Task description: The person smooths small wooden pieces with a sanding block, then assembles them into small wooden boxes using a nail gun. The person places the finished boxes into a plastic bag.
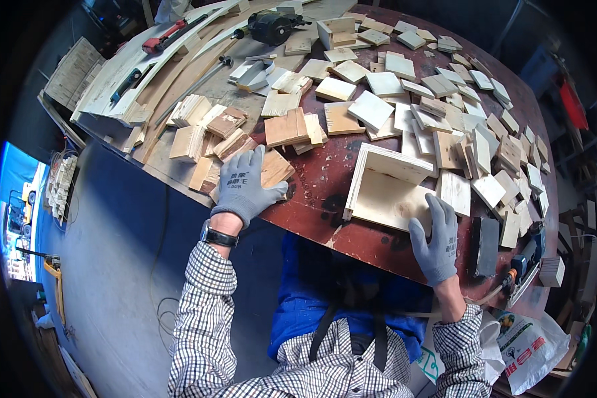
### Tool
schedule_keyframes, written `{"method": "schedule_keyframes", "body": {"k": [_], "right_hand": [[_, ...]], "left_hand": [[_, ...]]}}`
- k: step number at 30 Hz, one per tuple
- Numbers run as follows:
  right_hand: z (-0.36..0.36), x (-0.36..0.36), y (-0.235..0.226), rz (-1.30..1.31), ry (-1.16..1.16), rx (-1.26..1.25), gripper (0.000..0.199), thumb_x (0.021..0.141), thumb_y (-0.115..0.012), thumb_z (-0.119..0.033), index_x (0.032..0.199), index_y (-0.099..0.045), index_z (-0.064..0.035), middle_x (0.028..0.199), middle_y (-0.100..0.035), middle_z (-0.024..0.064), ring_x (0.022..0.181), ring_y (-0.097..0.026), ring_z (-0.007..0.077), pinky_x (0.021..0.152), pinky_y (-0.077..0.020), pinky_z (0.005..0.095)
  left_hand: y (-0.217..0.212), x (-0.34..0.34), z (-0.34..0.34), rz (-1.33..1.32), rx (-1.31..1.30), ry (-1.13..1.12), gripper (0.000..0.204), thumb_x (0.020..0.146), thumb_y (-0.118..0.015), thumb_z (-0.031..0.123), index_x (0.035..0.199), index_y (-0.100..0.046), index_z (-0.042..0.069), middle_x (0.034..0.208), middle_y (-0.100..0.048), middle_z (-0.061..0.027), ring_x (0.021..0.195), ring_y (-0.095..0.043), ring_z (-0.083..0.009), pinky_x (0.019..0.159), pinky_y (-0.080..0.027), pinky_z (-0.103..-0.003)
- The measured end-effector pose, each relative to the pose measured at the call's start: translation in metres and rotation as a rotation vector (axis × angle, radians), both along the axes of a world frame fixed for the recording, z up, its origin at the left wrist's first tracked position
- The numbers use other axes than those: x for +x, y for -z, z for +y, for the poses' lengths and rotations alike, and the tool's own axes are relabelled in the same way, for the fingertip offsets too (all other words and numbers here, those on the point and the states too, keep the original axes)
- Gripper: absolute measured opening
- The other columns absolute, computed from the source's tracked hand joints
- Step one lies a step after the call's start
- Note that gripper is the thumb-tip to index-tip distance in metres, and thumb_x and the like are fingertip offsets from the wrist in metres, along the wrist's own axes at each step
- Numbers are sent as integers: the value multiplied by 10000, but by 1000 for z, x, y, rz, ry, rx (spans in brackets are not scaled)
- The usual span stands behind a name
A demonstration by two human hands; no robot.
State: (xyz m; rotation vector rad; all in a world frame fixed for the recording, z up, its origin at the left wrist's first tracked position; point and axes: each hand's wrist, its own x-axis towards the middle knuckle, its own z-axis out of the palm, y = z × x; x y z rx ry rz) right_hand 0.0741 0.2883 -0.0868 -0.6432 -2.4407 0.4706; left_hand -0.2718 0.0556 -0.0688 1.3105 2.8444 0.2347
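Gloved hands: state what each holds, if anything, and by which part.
The left hand lies over wooden blocks; no clear grip shows. The right hand is at the right edge of the plywood assembly; whether it grips cannot be told.

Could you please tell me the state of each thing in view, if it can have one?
Left hand: gloved, fingers extended over wood blocks.
Right hand: gloved, thumb and fingers apart, at the right edge of the wooden assembly; grip unclear.
Wooden assembly: open-topped, one panel upright at the back.
Wood blocks: loose, scattered, many overlapping.
Wristwatch: fastened on the left wrist.
Plastic bag: crumpled.
Red and black tool: lying down.
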Motion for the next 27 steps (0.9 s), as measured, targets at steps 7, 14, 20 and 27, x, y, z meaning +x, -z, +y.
{"method": "schedule_keyframes", "body": {"k": [7, 14, 20, 27], "right_hand": [[-6, -7, 25, -138, 116, 221, 593, 965, -712, -335, 1465, -551, -59, 1463, -553, 182, 1320, -514, 381, 1069, -377, 508], [-27, -1, -11, 143, -15, 149, 672, 905, -778, -214, 1501, -540, -11, 1366, -622, 186, 1248, -572, 363, 1049, -440, 466], [-80, -13, -50, 340, -203, -651, 564, 1052, -684, -214, 1530, -521, 37, 1197, -732, 239, 967, -720, 212, 852, -587, 337], [-37, 2, -23, 396, 234, -886, 508, 1068, -647, -203, 1496, -520, 40, 914, -716, 87, 733, -667, 108, 665, -572, 268]], "left_hand": [[-14, 19, -13, 17, 332, 59, 954, 696, -940, 362, 1491, -519, 45, 1370, -587, -190, 1298, -566, -382, 1128, -455, -487], [-55, 112, -4, 5, 636, 406, 1077, 648, -976, 192, 1581, -455, 57, 1542, -538, -170, 1424, -528, -364, 1189, -443, -475], [-61, 164, 23, -108, 559, 622, 1096, 657, -955, 176, 1607, -422, 58, 1602, -473, -216, 1489, -457, -417, 1243, -400, -513], [-6, 150, 33, -260, 875, 370, 1081, 874, -881, 379, 1662, -250, -5, 1692, -315, -218, 1525, -404, -382, 1243, -385, -522]]}}
